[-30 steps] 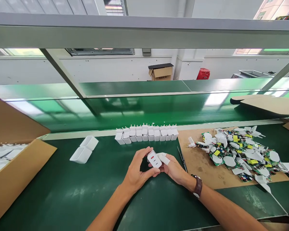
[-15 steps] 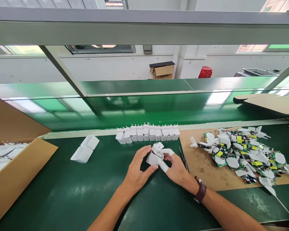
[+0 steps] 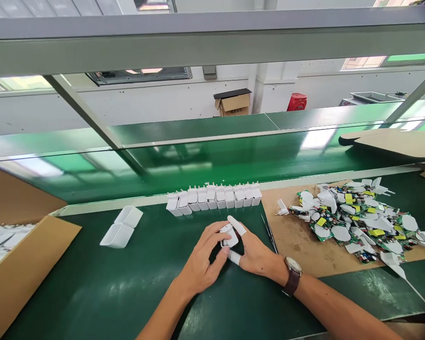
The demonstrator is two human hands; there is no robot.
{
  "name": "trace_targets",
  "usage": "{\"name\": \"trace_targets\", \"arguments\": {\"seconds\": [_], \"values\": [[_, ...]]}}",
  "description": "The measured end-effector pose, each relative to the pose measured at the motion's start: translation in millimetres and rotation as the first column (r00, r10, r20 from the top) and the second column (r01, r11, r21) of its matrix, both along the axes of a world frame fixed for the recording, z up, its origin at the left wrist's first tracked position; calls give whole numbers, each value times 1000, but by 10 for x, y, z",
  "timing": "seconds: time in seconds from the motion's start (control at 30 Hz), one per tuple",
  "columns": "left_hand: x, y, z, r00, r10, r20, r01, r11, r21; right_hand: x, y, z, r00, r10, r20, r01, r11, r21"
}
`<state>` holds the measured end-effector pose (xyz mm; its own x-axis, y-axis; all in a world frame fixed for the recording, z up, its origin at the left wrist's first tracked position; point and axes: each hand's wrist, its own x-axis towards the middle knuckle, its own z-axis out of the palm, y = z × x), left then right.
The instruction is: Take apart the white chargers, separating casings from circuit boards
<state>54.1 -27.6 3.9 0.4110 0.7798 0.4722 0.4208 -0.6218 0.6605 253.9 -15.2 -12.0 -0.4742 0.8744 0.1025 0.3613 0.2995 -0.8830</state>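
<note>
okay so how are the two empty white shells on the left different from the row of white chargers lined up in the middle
The two empty shells lie open and hollow; the row of chargers looks closed up, prongs pointing upward. The shells are only two, end to end at a slant; the chargers are many, packed side by side along the belt edge. Both are white plastic on the green mat.

left hand [image 3: 200, 264] and right hand [image 3: 257, 252] together, fingers [image 3: 236, 225] curled inward

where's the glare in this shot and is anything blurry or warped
Head view: bright window glare streaks the glossy green conveyor belt; the overhead beam bows from lens distortion; both hands and the white charger are sharp.
</note>
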Motion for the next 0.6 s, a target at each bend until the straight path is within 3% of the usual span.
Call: {"name": "trace_targets", "arguments": {"seconds": [0.1,0.23,0.43,0.6], "values": [[52,7,-20,997,76,33,-79,990,121,-3,22,24,1000,3,7,-3,997,-79],[38,49,-35,994,98,52,-104,986,131,-16,25,74,1000,-16,15,17,997,-77],[-82,84,4,999,6,-46,-2,996,88,-20,-7,97,1000,-1,-25,0,998,-66],[-130,154,51,993,-45,-110,50,998,40,-7,24,4,1000,-11,15,12,1000,-26]]}}
